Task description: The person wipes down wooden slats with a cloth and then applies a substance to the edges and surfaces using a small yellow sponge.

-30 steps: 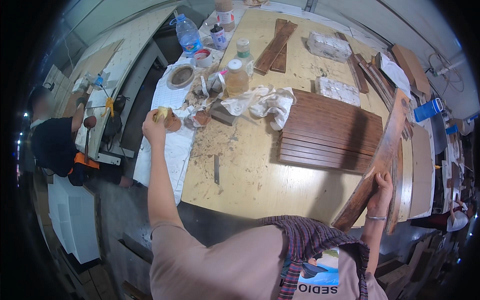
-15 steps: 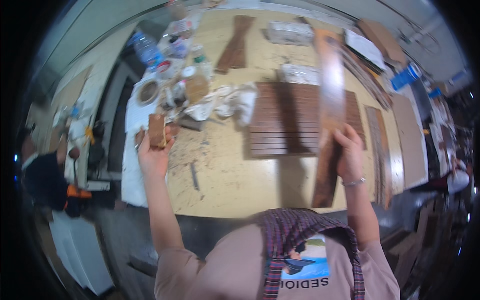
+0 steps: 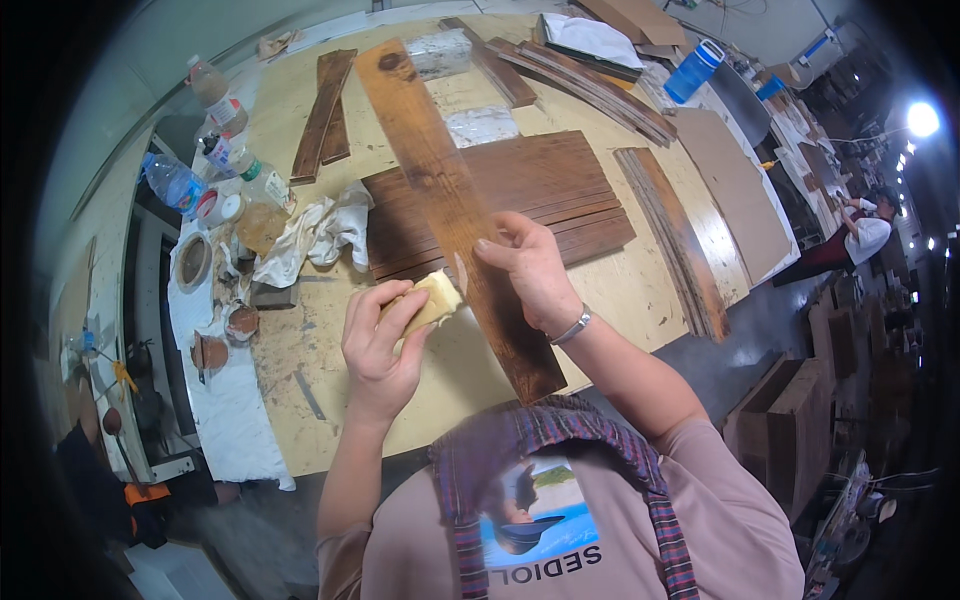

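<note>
My right hand (image 3: pixel 540 270) grips a long brown wooden board (image 3: pixel 425 165) by its edge, thumb on top. The board is held slanted above the table, its near end close to my apron. It has a dark knot near the far end and a small pale patch beside the block. My left hand (image 3: pixel 380 345) is closed round a pale yellow, sponge-like block (image 3: pixel 430 303), close to the board's left edge; whether they touch I cannot tell. Under the board lie several dark brown wooden slats (image 3: pixel 540 185) side by side.
To the left are plastic bottles (image 3: pixel 170 185), a jar (image 3: pixel 255 222), a round tin (image 3: pixel 193 262) and a crumpled white cloth (image 3: pixel 320 235). More boards lie at the far left (image 3: pixel 320 115), far right (image 3: pixel 590 90) and right (image 3: pixel 670 240). A blue bottle (image 3: pixel 695 72) stands far right. Another person (image 3: pixel 865 235) is in the right background.
My left hand has come right, bringing the block beside the board. The board's far end has swung left, and it has turned from near upright in the picture to slanted. The view has turned too.
</note>
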A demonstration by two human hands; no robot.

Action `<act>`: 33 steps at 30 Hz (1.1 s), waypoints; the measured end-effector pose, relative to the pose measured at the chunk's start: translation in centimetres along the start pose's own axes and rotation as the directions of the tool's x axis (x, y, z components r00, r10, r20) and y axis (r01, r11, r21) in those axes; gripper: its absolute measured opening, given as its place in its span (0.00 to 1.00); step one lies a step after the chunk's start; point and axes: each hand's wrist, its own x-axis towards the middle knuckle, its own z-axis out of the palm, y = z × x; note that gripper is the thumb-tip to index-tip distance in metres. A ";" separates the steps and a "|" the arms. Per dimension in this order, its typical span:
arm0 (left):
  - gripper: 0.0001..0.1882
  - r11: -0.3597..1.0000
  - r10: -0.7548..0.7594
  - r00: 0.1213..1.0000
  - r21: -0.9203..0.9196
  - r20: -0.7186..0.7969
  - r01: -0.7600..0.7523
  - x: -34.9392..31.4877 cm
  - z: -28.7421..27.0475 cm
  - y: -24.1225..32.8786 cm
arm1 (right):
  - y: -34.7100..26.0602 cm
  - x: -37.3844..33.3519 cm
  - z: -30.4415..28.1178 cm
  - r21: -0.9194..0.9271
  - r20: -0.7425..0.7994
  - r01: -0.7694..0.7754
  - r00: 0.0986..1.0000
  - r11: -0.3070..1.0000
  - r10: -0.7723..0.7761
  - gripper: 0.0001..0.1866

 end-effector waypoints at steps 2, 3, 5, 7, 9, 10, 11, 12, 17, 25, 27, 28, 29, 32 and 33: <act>0.24 0.999 0.029 1.000 0.024 -0.003 -0.029 0.3 0.5 0.2 | 0.2 -0.2 -0.3 -0.017 0.003 0.002 1.000 1.000 -0.002 0.16; 0.24 0.999 0.040 0.999 0.028 0.001 -0.040 0.5 0.6 0.4 | 0.2 -0.3 -0.3 -0.007 0.004 0.002 1.000 1.000 -0.002 0.15; 0.23 0.997 0.061 0.998 0.037 0.008 -0.062 0.8 1.0 0.5 | 0.4 -0.5 -0.3 0.013 0.005 0.004 1.000 1.000 -0.004 0.13; 0.23 0.995 0.079 0.997 0.060 0.009 -0.080 1.1 1.3 0.7 | 0.7 -0.5 -0.2 0.029 0.015 0.018 1.000 0.999 -0.018 0.14; 0.22 0.994 0.071 0.997 0.078 0.036 -0.074 1.1 1.4 0.8 | 1.0 -0.5 -0.2 0.023 0.014 0.026 1.000 0.999 -0.027 0.14; 0.22 0.995 0.054 0.997 0.084 0.062 -0.059 0.8 1.3 0.8 | 1.2 -0.5 -0.3 0.009 0.009 0.028 1.000 1.000 -0.028 0.15; 0.22 0.995 0.036 0.995 0.091 0.088 -0.044 0.6 1.2 0.9 | 1.3 -0.4 -0.4 -0.004 0.004 0.028 1.000 1.000 -0.028 0.15; 0.22 0.996 0.036 0.995 0.083 0.092 -0.044 0.5 1.1 1.0 | 1.3 -0.5 -0.4 -0.026 0.002 0.034 0.999 0.999 -0.034 0.15; 0.18 0.995 0.035 0.999 0.090 0.035 -0.038 1.2 1.3 1.8 | 2.0 -0.4 -0.9 -0.124 -0.009 0.057 0.998 0.991 -0.059 0.15; 0.17 0.998 0.017 0.998 0.062 0.062 -0.021 0.9 1.4 1.8 | 1.4 -0.8 -1.0 -0.130 -0.005 0.065 0.998 0.989 -0.066 0.16; 0.17 0.998 0.020 0.997 0.061 0.078 -0.025 1.3 1.5 2.0 | 1.4 -0.8 -1.0 -0.134 -0.005 0.068 0.998 0.989 -0.069 0.16; 0.16 0.998 0.027 0.992 0.055 0.127 -0.034 1.4 1.4 2.1 | 1.6 -0.8 -1.0 -0.124 -0.002 0.073 0.997 0.990 -0.074 0.16; 0.16 0.998 0.033 0.984 0.048 0.175 -0.042 1.4 1.3 2.2 | 1.6 -0.9 -1.0 -0.113 0.000 0.078 0.997 0.991 -0.078 0.16; 0.17 1.000 0.001 0.980 -0.017 0.197 0.003 0.9 1.1 1.9 | 0.7 -1.3 -0.8 -0.105 0.015 0.028 1.000 0.994 -0.027 0.16; 0.17 0.999 -0.023 0.982 -0.026 0.188 0.028 0.8 1.1 2.0 | 0.8 -1.3 -0.9 -0.123 0.010 0.026 1.000 0.992 -0.025 0.16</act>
